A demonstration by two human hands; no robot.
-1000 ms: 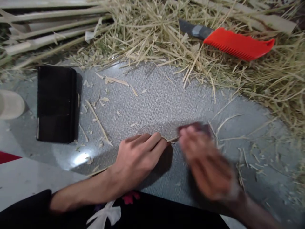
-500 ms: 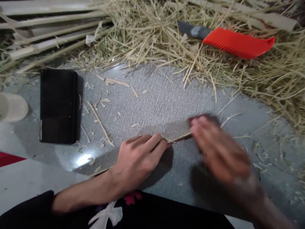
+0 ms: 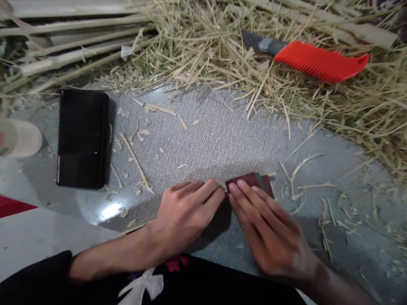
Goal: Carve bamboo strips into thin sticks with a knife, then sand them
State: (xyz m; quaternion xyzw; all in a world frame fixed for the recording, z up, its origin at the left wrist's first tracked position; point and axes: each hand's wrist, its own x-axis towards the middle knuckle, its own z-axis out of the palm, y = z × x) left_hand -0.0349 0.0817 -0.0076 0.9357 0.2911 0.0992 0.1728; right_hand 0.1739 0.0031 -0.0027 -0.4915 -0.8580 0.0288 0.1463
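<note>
My left hand (image 3: 187, 212) is closed, with its fingertips pinching a thin pale strip (image 3: 135, 228) that looks like split bamboo or cane. One end of the strip shows past my left wrist, and its tip sticks out at the right beyond the sandpaper. A folded piece of dark red-brown sandpaper (image 3: 249, 180) with a green band lies over the strip. My right hand (image 3: 270, 228) presses this sandpaper with its fingers held together, close beside my left fingertips. Its thumb is hidden underneath.
A black phone-like case (image 3: 82, 140) lies at the left, near a whitish cup-like container (image 3: 23, 137). A heap of shavings (image 3: 197, 51) spreads along the back, bearing a knife in a red sheath (image 3: 321, 61). Long pale stalks (image 3: 70, 59) lie back left. Loose slivers dot the grey surface (image 3: 203, 131).
My right hand has slid left along the strip with the sandpaper, up to my left fingertips. My left hand keeps its pinch. The whole view has shifted slightly.
</note>
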